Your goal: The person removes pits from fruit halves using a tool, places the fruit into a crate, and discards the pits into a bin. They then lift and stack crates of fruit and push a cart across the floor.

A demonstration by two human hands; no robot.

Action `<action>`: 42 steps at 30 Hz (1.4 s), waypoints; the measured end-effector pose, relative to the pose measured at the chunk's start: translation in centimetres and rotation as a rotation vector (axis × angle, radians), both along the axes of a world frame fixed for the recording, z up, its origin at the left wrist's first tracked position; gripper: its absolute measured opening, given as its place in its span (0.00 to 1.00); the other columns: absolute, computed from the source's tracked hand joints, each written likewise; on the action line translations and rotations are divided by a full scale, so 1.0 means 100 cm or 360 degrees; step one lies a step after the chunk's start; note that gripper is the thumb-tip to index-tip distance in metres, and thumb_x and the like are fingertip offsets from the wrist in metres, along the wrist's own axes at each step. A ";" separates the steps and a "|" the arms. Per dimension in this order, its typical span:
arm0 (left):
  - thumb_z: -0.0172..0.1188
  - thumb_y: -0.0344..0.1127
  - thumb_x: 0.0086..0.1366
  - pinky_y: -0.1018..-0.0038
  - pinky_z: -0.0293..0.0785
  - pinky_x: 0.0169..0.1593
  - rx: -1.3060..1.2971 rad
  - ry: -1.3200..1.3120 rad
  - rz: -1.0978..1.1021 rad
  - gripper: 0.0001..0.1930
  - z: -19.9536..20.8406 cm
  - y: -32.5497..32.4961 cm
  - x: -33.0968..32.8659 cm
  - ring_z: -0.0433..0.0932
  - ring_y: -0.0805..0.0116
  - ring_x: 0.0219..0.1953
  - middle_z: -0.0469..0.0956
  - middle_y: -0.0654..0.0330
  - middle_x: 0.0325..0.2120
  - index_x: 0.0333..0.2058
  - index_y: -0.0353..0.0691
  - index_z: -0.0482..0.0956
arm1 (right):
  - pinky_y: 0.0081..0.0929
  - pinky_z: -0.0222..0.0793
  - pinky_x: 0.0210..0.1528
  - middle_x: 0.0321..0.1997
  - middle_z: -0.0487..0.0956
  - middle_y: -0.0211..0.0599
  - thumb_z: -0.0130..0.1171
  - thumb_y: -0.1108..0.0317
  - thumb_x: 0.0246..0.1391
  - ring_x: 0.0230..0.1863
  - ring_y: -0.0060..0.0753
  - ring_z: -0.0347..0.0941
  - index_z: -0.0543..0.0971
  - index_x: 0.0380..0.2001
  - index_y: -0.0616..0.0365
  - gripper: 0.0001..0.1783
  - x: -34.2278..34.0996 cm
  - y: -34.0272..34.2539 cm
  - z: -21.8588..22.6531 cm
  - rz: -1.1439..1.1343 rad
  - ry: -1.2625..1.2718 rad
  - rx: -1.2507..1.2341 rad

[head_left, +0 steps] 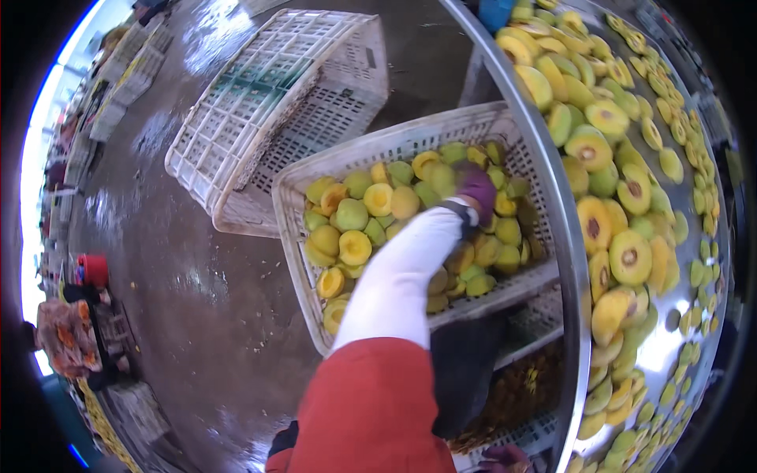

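My left arm, in a red sleeve with a white cuff, reaches over a white plastic crate (293, 260). The purple-gloved left hand (476, 189) is inside the crate, low over pitted yellow-green peach halves (378, 199). Motion smears its fingers, and a blurred green half (443, 180) lies right beside them; whether they grip it I cannot tell. At the lower edge, my right hand (505, 457), also purple-gloved, shows only in part below the metal table rim. Its fingers are too hidden to read.
A metal table (579, 315) at the right bears many fruit halves (631, 256), some with pits. Behind the filled crate, an empty white crate (236, 118) lies tipped on the wet floor (189, 315). Brown scraps (520, 394) sit in a lower crate. A person (71, 335) works far left near a red bucket (93, 270).
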State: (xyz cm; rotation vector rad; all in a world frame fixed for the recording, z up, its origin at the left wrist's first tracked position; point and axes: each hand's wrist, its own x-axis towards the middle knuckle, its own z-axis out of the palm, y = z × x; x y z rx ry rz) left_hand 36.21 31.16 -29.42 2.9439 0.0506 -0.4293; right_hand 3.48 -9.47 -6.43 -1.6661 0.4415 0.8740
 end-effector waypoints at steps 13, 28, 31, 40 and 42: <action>0.53 0.52 0.60 0.49 0.47 0.64 0.0172 -0.0430 -0.0190 0.23 0.092 0.058 -0.229 0.53 0.59 0.65 0.67 0.56 0.56 0.50 0.48 0.72 | 0.21 0.68 0.38 0.43 0.77 0.36 0.61 0.70 0.52 0.39 0.25 0.72 0.73 0.48 0.63 0.19 -0.079 0.011 0.002 -0.0595 0.0411 0.0499; 0.60 0.30 0.55 0.71 0.71 0.23 -0.0573 0.0204 0.0645 0.16 0.072 0.206 -0.216 0.72 0.69 0.19 0.73 0.62 0.25 0.44 0.43 0.72 | 0.18 0.67 0.26 0.32 0.81 0.34 0.58 0.74 0.43 0.28 0.22 0.75 0.74 0.46 0.63 0.22 -0.103 -0.013 -0.042 -0.0108 -0.0243 -0.0464; 0.60 0.30 0.52 0.68 0.72 0.30 -0.0471 0.0350 0.0791 0.17 0.097 0.185 -0.210 0.76 0.61 0.27 0.76 0.56 0.29 0.42 0.44 0.72 | 0.19 0.70 0.39 0.32 0.81 0.34 0.58 0.75 0.44 0.33 0.22 0.76 0.76 0.43 0.63 0.19 -0.109 -0.004 -0.055 0.0143 -0.0392 -0.0774; 0.57 0.32 0.53 0.63 0.74 0.38 -0.0201 -0.1092 0.1113 0.15 0.114 0.138 -0.208 0.79 0.53 0.33 0.79 0.55 0.33 0.42 0.44 0.74 | 0.19 0.71 0.39 0.30 0.80 0.33 0.58 0.77 0.45 0.32 0.21 0.76 0.75 0.42 0.65 0.17 -0.117 -0.015 -0.046 -0.0112 -0.0503 -0.0798; 0.57 0.33 0.54 0.64 0.75 0.37 -0.0571 -0.1556 0.0452 0.15 0.119 0.097 -0.176 0.79 0.53 0.33 0.79 0.56 0.33 0.42 0.44 0.74 | 0.19 0.71 0.39 0.30 0.81 0.32 0.59 0.77 0.45 0.32 0.21 0.76 0.76 0.41 0.63 0.16 -0.118 -0.021 -0.051 -0.0050 -0.0555 -0.0710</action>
